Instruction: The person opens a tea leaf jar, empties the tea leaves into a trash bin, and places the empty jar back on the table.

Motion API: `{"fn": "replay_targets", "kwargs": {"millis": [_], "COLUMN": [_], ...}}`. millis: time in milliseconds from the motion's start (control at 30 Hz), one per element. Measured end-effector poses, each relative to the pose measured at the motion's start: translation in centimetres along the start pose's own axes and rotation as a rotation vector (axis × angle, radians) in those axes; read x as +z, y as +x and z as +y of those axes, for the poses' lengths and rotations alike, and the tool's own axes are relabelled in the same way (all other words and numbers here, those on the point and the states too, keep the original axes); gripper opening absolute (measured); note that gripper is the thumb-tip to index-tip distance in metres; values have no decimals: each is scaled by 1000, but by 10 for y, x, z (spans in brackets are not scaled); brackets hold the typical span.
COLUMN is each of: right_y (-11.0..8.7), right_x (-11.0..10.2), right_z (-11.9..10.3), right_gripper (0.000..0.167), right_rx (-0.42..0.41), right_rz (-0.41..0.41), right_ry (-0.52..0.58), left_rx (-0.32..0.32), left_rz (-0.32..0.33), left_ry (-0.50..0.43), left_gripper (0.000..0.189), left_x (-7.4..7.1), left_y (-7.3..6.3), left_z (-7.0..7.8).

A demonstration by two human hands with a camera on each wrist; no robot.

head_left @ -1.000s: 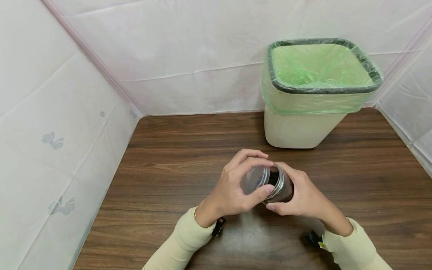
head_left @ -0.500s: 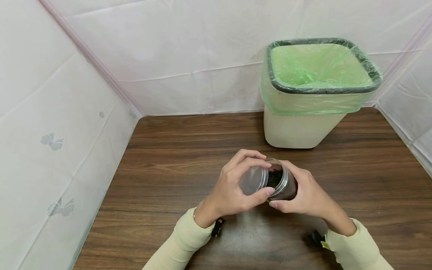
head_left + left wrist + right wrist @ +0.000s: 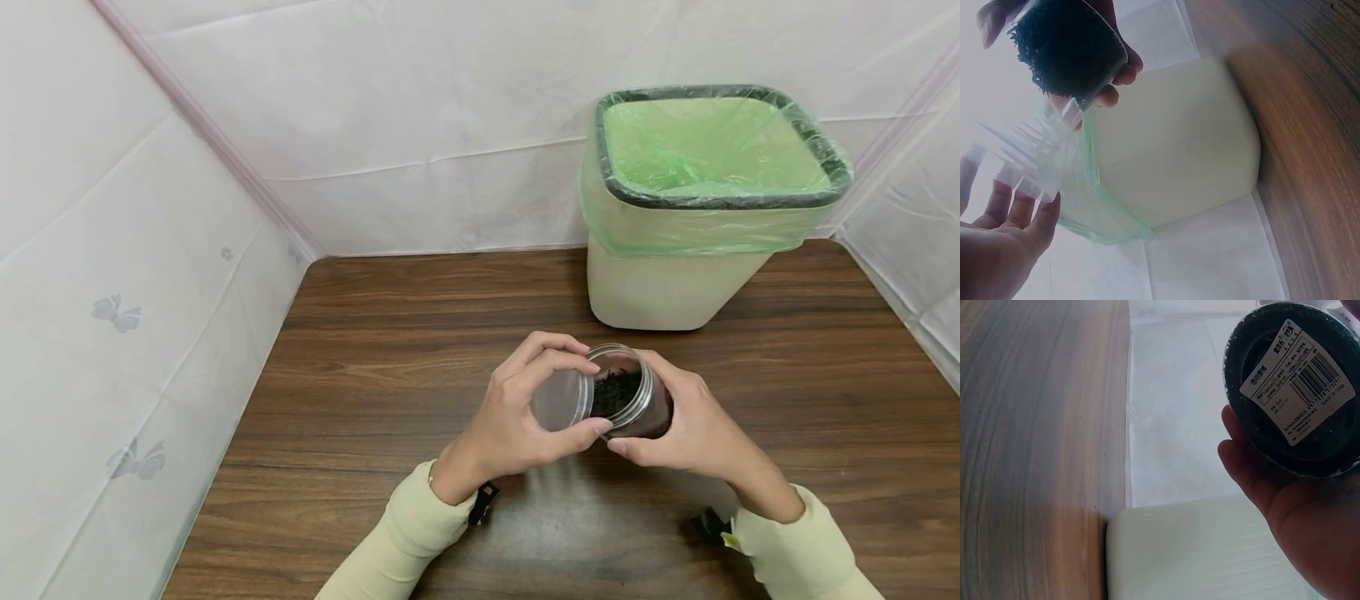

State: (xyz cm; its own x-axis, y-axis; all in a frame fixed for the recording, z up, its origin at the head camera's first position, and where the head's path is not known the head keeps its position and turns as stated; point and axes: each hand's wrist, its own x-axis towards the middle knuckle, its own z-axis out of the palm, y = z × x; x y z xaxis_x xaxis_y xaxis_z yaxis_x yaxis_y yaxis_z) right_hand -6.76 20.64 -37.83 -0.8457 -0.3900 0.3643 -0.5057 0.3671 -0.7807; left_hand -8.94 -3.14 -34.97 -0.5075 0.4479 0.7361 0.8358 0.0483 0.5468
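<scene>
In the head view my right hand (image 3: 693, 421) grips a clear screw-neck jar (image 3: 651, 417) round its side, mouth tilted left. Dark shredded bits (image 3: 617, 392), like dry tea leaves, lie inside it. My left hand (image 3: 517, 408) holds a clear, round plastic piece (image 3: 557, 402) between thumb and curved fingers, its rim against or very near the jar's mouth. Whether that piece is a lid or a second jar I cannot tell. The right wrist view shows the jar's dark base with a white barcode label (image 3: 1300, 381). In the left wrist view the bits (image 3: 1063, 53) lean toward the jar's mouth.
A cream bin (image 3: 660, 287) with a dark rim and a green plastic liner (image 3: 705, 233) stands on the wooden table (image 3: 390, 333), behind and right of the hands. White sheeting (image 3: 420, 100) hangs at the back and both sides. A dark strap (image 3: 486, 502) sits at the left wrist.
My right hand has shifted slightly right with the jar, opening its mouth more to view, so more of the dark bits show. The left hand has hardly moved.
</scene>
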Motion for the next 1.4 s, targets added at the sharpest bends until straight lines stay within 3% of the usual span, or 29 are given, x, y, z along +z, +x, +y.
{"fn": "replay_targets", "kwargs": {"millis": [833,1167,1400], "right_y": [-2,-2,-3], "right_x": [-11,-12,-13], "right_z": [4,4,3], "right_gripper": [92,92,94], "right_rx": [31,-42,-41], "right_rz": [32,64,66], "right_ry": [-52,-63,-57], "left_rx": [-43,-67,-117], "left_rz": [-1,-11,-26], "left_ry": [33,56,63], "left_gripper": [50,48,47], "left_x": [0,0,0], "left_y": [-5,-8,-12], "left_z": [-7,-10,-13]}}
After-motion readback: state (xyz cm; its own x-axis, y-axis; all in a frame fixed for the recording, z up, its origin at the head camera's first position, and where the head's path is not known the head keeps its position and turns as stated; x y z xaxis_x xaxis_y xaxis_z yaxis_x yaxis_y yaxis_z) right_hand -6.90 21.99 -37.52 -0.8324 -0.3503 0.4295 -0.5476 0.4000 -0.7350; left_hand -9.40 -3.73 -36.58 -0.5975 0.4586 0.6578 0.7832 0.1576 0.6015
